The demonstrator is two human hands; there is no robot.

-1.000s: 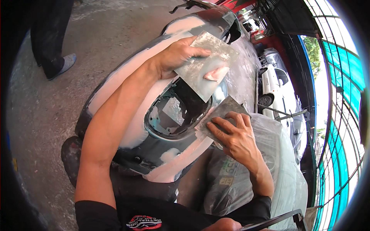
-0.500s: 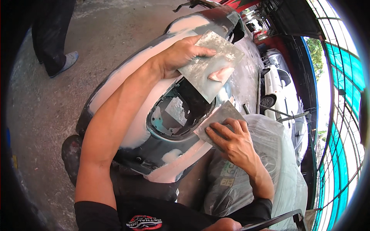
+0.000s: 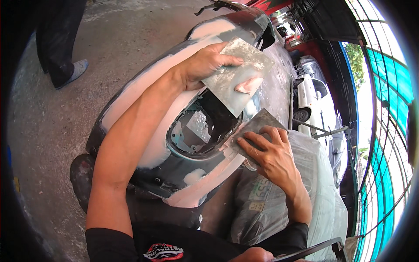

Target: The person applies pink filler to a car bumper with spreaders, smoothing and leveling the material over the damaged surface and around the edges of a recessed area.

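My left hand [image 3: 201, 64] pinches the corner of a flat grey metal plate [image 3: 238, 50], thumb on top. A mound of pinkish body filler [image 3: 249, 85] sits on this plate. In my right hand [image 3: 275, 155] is a grey, flat filler spreader [image 3: 264, 121], fingers pressed on its face. Its lower left edge rests at the right rim of a black car bumper [image 3: 150, 178], beside a large rounded opening [image 3: 197, 124]. Fresh pink filler [image 3: 229, 152] lies along the edge there. Broad, pale pink patches [image 3: 152, 146] cover other parts of the bumper.
A plastic-wrapped vehicle [image 3: 301, 192] stands close on the right. Behind it are a white car [image 3: 310, 94] and a metal stand [image 3: 325, 131]. Another person's leg and shoe [image 3: 74, 72] are at upper left on the concrete floor [image 3: 48, 144]. A barred wall [image 3: 386, 144] runs along the right.
My right hand and the spreader have moved a little right along the bumper's rim, uncovering a streak of filler. My left hand and the plate stay nearly in place.
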